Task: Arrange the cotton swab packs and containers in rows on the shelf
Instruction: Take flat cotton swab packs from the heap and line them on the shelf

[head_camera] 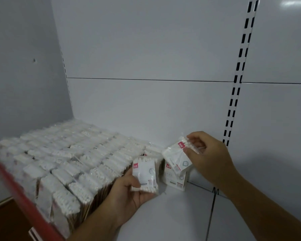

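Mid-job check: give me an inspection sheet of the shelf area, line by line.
Surface: white shelf with red front edge.
Job's things: rows of packs cover the left part; a few standing packs near the back panel.
Clutter: nothing seen.
Hands: left hand holds front pack; right hand pinches tilted pack above the standing packs.
Cables: nothing seen.
Surroundings: back panel with slotted upright; grey wall at left.

Upright swab packs [63, 164] in rows
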